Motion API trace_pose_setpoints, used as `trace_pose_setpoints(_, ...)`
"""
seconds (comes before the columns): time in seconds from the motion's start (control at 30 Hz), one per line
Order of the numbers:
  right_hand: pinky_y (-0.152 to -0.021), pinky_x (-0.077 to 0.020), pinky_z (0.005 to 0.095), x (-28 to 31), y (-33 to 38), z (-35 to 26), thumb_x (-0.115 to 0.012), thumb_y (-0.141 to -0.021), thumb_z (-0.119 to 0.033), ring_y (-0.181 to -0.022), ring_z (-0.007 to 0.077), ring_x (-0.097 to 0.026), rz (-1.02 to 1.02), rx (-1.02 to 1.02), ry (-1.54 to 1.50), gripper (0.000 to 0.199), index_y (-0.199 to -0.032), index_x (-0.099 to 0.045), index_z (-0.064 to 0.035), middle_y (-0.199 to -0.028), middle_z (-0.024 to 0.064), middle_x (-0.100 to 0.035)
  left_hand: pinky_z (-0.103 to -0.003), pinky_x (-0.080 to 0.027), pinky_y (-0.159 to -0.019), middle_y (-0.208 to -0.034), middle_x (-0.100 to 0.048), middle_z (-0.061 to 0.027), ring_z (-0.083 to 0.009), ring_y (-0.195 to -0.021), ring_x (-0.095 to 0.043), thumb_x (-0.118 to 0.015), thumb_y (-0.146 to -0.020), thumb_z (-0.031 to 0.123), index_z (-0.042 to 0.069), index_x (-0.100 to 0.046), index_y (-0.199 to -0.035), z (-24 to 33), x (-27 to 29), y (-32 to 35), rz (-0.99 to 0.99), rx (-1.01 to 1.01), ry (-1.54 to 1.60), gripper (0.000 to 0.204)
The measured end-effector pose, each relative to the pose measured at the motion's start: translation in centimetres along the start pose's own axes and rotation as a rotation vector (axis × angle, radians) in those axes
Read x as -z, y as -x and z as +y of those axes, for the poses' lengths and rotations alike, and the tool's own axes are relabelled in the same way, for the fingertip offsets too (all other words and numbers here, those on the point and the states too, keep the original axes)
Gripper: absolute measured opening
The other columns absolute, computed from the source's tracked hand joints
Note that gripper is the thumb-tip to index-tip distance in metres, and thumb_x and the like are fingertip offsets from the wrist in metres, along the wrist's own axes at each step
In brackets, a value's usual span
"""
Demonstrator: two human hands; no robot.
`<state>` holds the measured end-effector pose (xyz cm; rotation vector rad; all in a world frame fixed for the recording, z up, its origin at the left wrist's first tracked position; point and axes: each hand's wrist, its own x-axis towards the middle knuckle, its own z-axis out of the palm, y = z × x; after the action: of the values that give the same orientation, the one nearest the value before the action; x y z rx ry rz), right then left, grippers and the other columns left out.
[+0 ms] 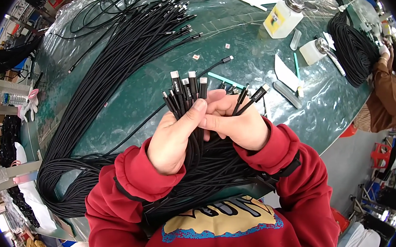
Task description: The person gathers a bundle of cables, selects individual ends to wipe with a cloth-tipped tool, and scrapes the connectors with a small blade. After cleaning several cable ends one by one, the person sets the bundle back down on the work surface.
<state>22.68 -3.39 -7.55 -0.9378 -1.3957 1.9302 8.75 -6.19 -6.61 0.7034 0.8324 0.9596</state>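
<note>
My left hand is closed round a bunch of black cables, their metal-tipped plugs pointing up past the thumb. Close against it, my right hand is closed too, with a black cable plug and a few more cable ends sticking out beyond its fingers. The fingertips of both hands meet between the two groups of plugs. Below the hands the cables run down into a thick black coil in front of my body. Just past my hands, a single cable end lies on the green table.
A long bundle of black cables sweeps across the left of the green table. Two bottles with metal tops, one larger and one smaller, stand at the right. Beyond them lies another cable coil, near a person in brown.
</note>
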Motion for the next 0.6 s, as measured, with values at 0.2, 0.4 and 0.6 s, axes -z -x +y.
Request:
trace_pose_setpoints(0.2, -0.041, -0.0261, 0.0182, 0.1, -0.1, 0.4, -0.056, -0.08, -0.021, -0.044, 0.0037, -0.036, 0.1, 0.019, -0.011, 0.021, -0.076, -0.061, -0.001, -0.051, -0.0027, -0.046, -0.018, -0.034, -0.052, -0.094, -0.053, -0.0047, -0.0052, -0.063, -0.045, -0.044, -0.086, 0.023, -0.002, -0.044, -0.112, -0.3, 1.3, -0.8, 0.285, -0.114, 0.154, 0.036)
trace_pose_setpoints(0.4, -0.041, -0.0261, 0.0185, 0.3, 0.1, 0.4, -0.055, -0.081, -0.02, -0.044, 0.0034, -0.035, 0.044, -0.019, -0.022, 0.021, -0.08, -0.06, 0.0, -0.052, -0.0028, -0.046, -0.016, -0.029, -0.04, -0.091, -0.055, -0.0065, -0.0035, -0.054, -0.047, -0.057, -0.078, 0.009, -0.002, -0.048, -0.105, 0.5, 1.2, -0.1, 0.142, -0.055, 0.09, 0.031)
trace_pose_setpoints(0.6, -0.043, -0.0265, 0.018, 0.7, 0.1, 0.4, -0.056, -0.08, -0.017, -0.047, 0.0023, -0.036, -0.11, -0.025, -0.095, 0.018, -0.076, -0.059, -0.001, -0.055, -0.0036, -0.047, -0.016, -0.026, -0.038, -0.08, -0.055, -0.0029, -0.0018, -0.046, -0.036, -0.058, -0.076, 0.005, 0.0, -0.047, -0.107, 1.2, 0.6, -0.3, 0.264, 0.005, 0.013, 0.033)
